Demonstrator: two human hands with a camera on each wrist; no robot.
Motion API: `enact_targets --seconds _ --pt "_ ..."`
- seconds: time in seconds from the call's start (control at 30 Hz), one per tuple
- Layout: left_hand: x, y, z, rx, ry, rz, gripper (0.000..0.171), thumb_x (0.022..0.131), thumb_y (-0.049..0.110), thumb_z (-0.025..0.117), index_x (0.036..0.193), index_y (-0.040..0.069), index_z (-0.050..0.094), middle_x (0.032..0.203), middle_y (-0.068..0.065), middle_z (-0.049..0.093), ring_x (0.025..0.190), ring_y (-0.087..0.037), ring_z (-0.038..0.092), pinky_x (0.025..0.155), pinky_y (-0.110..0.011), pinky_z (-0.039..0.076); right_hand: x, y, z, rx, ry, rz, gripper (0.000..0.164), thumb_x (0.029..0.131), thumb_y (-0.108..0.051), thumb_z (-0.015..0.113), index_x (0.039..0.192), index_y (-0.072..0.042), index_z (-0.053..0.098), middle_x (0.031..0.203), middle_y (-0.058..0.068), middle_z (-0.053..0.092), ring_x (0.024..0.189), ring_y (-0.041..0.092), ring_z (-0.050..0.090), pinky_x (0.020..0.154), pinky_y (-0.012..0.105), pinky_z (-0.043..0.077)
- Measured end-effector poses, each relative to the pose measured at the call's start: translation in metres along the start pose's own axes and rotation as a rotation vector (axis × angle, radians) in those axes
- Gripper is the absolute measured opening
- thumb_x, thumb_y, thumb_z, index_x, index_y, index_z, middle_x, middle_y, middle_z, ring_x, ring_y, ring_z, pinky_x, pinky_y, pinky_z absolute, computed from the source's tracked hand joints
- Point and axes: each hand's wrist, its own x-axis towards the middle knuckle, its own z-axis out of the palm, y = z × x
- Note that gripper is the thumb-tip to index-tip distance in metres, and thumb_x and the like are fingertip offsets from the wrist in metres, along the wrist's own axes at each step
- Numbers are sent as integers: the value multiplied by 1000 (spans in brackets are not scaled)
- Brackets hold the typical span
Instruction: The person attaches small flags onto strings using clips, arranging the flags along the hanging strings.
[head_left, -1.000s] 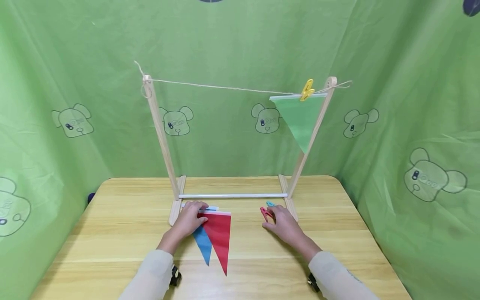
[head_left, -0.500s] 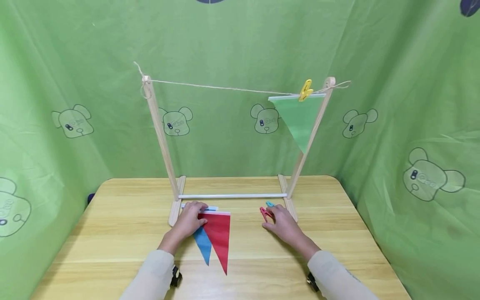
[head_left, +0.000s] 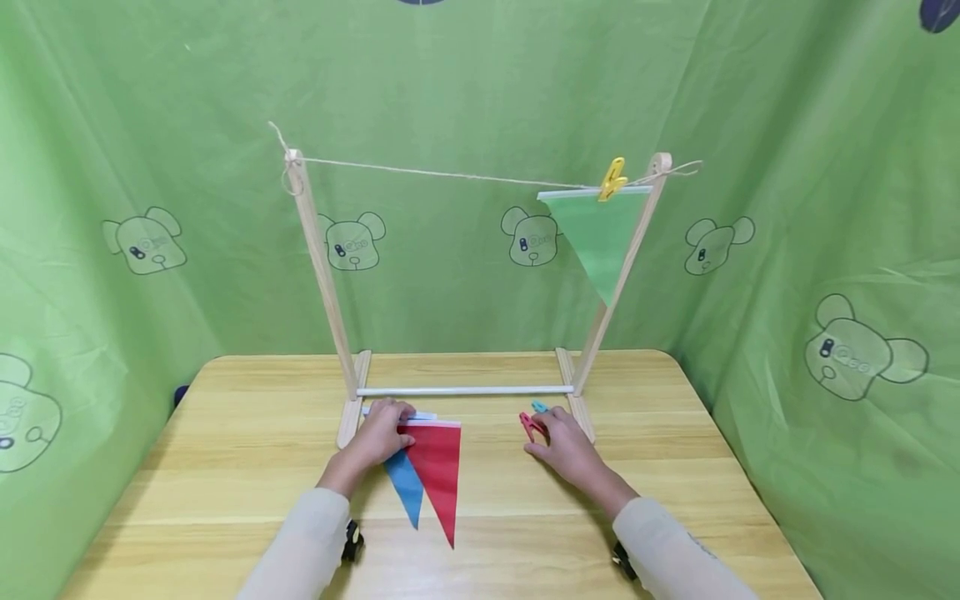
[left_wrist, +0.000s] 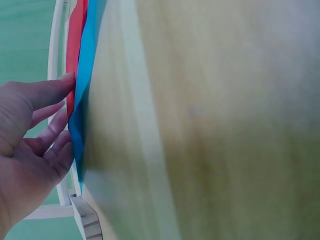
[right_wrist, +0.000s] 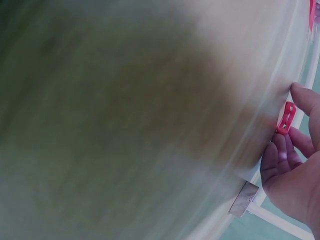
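Observation:
My left hand (head_left: 378, 433) rests at the upper left of a red pennant (head_left: 438, 467), which partly covers a blue pennant (head_left: 407, 487) on the table. Thumb and index finger are spread apart over the cloth, and the left wrist view shows the thumb tip touching the red edge. My right hand (head_left: 567, 448) lies by a red clothespin (right_wrist: 286, 118), its index finger right at the pin and its thumb a little away. Beyond those fingers a light-blue clothespin (head_left: 539, 407) is partly hidden. A green pennant (head_left: 600, 237) hangs from the string (head_left: 450, 175) under a yellow clothespin (head_left: 612, 180).
Two wooden posts (head_left: 322, 275) on flat feet hold the string, joined low down by a white rod (head_left: 465, 391). The wooden table (head_left: 225, 483) reaches back to a green curtain (head_left: 450, 83) printed with bear heads, which also hangs at both sides.

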Motion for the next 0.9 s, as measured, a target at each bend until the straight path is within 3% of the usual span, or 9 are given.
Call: enact_targets --seconds 0.3,0.53,0.9 --pt "6 -1 -3 6 -44 -4 29 82 9 87 107 2 74 97 -8 64 104 -29 53 94 -44 48 0 -1 -1 -15 0 -5 56 84 -29 87 127 1 69 109 12 62 82 17 50 69 30 47" --pt "7 -2 -2 -32 -29 -18 20 84 13 86 98 5 74 94 -7 61 97 -25 50 85 -39 47 -1 -2 -3 -23 4 -11 55 86 -28 86 127 2 68 112 14 62 83 18 50 69 30 48" --pt "6 0 0 -8 -24 -47 18 85 13 86 93 7 71 94 -7 58 101 -29 48 85 -39 46 -1 -3 0 -34 16 1 48 85 -29 87 119 0 71 104 12 62 80 18 50 65 29 45"
